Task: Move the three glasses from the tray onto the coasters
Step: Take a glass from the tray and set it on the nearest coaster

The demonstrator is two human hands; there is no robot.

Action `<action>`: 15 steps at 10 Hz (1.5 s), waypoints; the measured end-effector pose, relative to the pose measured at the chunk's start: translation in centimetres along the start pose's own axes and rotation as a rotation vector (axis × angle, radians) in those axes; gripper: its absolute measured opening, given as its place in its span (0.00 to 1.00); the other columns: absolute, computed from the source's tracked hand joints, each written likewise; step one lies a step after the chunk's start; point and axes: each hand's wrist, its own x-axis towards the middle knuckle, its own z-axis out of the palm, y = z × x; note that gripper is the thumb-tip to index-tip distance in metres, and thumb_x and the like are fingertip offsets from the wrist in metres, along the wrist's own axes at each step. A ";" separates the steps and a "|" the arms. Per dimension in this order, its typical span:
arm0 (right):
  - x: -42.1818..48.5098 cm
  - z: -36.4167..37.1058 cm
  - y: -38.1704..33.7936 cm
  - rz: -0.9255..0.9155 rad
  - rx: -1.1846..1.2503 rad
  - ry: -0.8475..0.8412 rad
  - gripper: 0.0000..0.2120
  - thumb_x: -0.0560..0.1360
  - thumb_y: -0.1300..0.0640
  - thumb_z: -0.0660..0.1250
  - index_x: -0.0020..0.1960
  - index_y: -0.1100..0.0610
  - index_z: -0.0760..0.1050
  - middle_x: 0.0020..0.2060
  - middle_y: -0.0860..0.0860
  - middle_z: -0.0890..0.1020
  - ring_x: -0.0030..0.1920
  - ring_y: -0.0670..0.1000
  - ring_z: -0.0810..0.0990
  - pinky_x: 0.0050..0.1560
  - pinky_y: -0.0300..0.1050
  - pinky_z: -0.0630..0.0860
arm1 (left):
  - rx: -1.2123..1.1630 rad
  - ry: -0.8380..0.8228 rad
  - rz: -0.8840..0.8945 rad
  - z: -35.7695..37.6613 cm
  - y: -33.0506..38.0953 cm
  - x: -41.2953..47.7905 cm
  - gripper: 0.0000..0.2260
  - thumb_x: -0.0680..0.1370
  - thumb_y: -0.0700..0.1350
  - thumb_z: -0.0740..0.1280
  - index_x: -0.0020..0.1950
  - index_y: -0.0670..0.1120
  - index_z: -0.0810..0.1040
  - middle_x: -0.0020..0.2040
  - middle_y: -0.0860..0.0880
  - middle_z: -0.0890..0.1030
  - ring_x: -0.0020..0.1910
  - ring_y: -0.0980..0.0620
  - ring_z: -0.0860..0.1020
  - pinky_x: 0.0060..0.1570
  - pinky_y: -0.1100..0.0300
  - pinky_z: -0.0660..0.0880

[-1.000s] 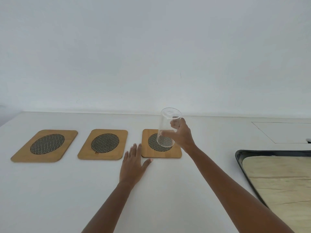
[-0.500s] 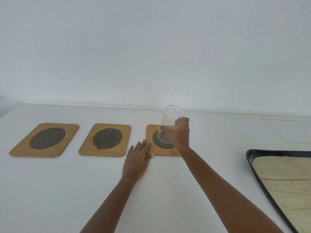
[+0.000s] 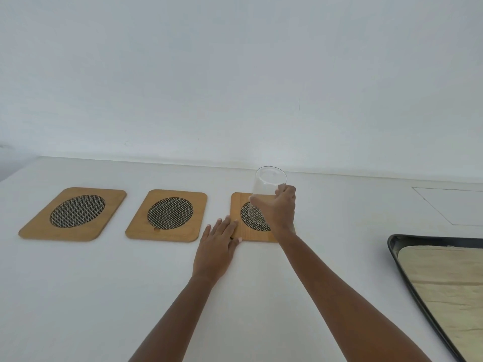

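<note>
Three wooden coasters with dark woven ovals lie in a row on the white table: left coaster (image 3: 73, 214), middle coaster (image 3: 167, 215), right coaster (image 3: 237, 218). My right hand (image 3: 278, 210) grips a clear glass (image 3: 265, 189) upright over the right coaster's oval, its base at or just above the weave. My left hand (image 3: 218, 248) lies flat on the table, fingers spread, fingertips on the right coaster's near left corner. The tray (image 3: 397, 253) shows at the right edge; no other glasses are in view.
The dark-rimmed tray has a beige marbled inside and runs out of frame at the right. A white wall rises behind the table. A thin rectangular outline (image 3: 449, 205) marks the tabletop at the back right.
My right hand has lowered the glass down onto the right coaster's oval. My left hand slid forward until its fingertips rest on that coaster's corner. The camera view shifted slightly left.
</note>
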 end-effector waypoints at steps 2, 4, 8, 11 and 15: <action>0.0 0.6 0.2 -0.023 -0.032 0.030 0.32 0.63 0.56 0.76 0.59 0.63 0.63 0.63 0.57 0.70 0.63 0.53 0.72 0.48 0.39 0.66 | -0.002 0.005 -0.003 0.0 0.0 0.0 0.21 0.81 0.50 0.53 0.74 0.51 0.56 0.77 0.51 0.55 0.77 0.53 0.51 0.74 0.58 0.44; 0.0 0.6 0.3 -0.039 -0.038 0.026 0.32 0.63 0.56 0.76 0.59 0.64 0.62 0.64 0.57 0.69 0.64 0.53 0.72 0.48 0.39 0.66 | -0.005 0.008 -0.005 0.1 0.0 0.0 0.21 0.81 0.51 0.53 0.74 0.51 0.56 0.77 0.51 0.55 0.77 0.54 0.51 0.74 0.57 0.44; -4.1 -4.4 2.7 -0.093 -0.279 -0.077 0.51 0.63 0.44 0.75 0.73 0.62 0.49 0.71 0.60 0.59 0.72 0.58 0.58 0.69 0.60 0.64 | -0.016 0.017 -0.010 0.0 0.2 -0.2 0.22 0.81 0.50 0.54 0.74 0.49 0.57 0.77 0.50 0.56 0.77 0.53 0.53 0.75 0.56 0.46; -9.7 -11.0 8.2 -0.181 -0.698 -0.164 0.38 0.73 0.39 0.60 0.73 0.59 0.52 0.75 0.55 0.57 0.75 0.52 0.53 0.74 0.48 0.52 | 0.041 0.065 -0.049 -0.1 1.1 -2.1 0.23 0.81 0.49 0.54 0.74 0.45 0.55 0.77 0.47 0.59 0.76 0.52 0.55 0.75 0.58 0.48; -12.2 -15.8 7.5 -0.192 -0.732 -0.299 0.34 0.77 0.40 0.52 0.74 0.59 0.49 0.76 0.53 0.54 0.76 0.49 0.48 0.75 0.44 0.44 | 0.056 0.115 -0.170 1.7 5.3 -7.7 0.24 0.80 0.50 0.53 0.74 0.42 0.53 0.77 0.44 0.55 0.77 0.50 0.52 0.75 0.53 0.45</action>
